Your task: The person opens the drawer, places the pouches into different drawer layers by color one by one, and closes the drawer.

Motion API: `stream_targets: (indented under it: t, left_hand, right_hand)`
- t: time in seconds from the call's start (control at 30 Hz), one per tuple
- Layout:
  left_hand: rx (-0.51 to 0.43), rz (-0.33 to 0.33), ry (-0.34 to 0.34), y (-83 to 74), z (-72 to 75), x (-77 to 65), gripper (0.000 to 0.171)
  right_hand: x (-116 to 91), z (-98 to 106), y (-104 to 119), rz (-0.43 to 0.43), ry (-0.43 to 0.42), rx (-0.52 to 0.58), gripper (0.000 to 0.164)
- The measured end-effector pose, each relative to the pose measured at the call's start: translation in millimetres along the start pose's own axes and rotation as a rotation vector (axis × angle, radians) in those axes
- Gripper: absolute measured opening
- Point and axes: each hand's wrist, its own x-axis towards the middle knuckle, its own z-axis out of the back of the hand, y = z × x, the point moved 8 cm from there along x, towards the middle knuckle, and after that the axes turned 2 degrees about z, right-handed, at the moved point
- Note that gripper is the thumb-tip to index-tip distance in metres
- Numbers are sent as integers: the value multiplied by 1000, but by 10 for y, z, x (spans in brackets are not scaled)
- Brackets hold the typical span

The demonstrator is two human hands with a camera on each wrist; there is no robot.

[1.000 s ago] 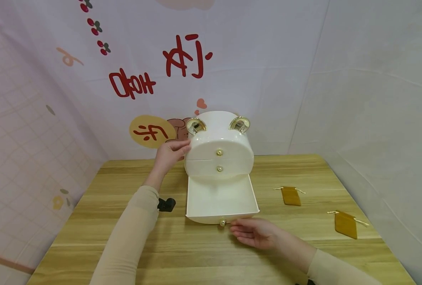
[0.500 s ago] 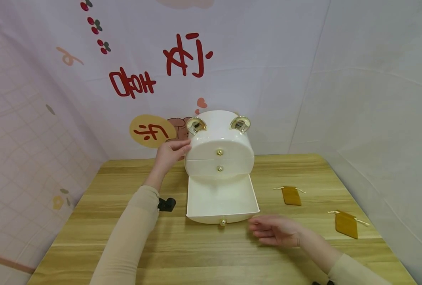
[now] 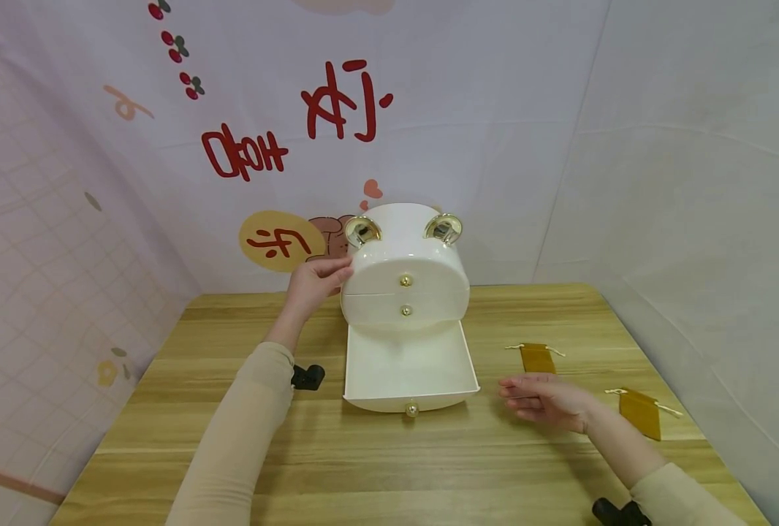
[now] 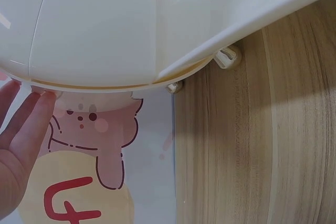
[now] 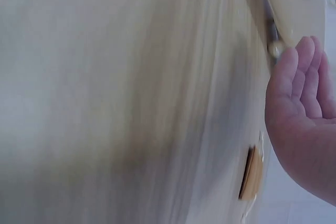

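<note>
A white rounded storage box point(image 3: 399, 245) with gold ears and gold knobs stands at the back of the table. Its bottom drawer point(image 3: 411, 361) is pulled out, and nothing shows inside. My left hand point(image 3: 313, 286) rests its fingertips against the box's left side; in the left wrist view those fingers point(image 4: 39, 114) touch the box's edge. To the right of the drawer, my right hand point(image 3: 550, 402) hovers over the table with loosely bent fingers and holds nothing. Just beyond it lies a mustard drawstring pouch point(image 3: 537, 356), partly hidden by the hand.
A second mustard drawstring pouch point(image 3: 639, 415) lies near the table's right edge. The wooden table point(image 3: 376, 475) meets a printed cloth point(image 3: 481, 146) behind the box. Black wrist devices point(image 3: 308, 378) sit on both forearms.
My right hand has moved away from the drawer's knob, to the right and slightly back toward the nearer pouch. The left hand, box and open drawer have stayed in place.
</note>
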Motion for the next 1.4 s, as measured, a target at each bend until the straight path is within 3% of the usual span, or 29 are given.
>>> stream_targets:
  t: [0.1,0.23,0.5,0.63,0.73,1.03,1.4]
  left_hand:
    - [2,1,-1,3,2,0,34]
    - [3,-4,-1,5,10,2,34]
    - [-3,1,11,-14,-5,-9,35]
    - [-9,2,11,-5,-6,1,35]
    - [-12,-2,13,5,-7,10,36]
    - [-14,-6,11,7,8,7,35]
    - [-19,-18,10,3,10,-1,34]
  right_hand:
    - [-10,130,59,41,-20,-33,35]
    - [-23,300,153,83,-110,-157,36]
    - [-111,607,384,168,-409,-546,48]
    - [-140,735,490,219,-564,-803,46]
    - [-137,809,533,233,-633,-926,46]
    - [-79,929,592,288,-664,-1080,45]
    - [23,1019,535,382,-564,-1138,44]
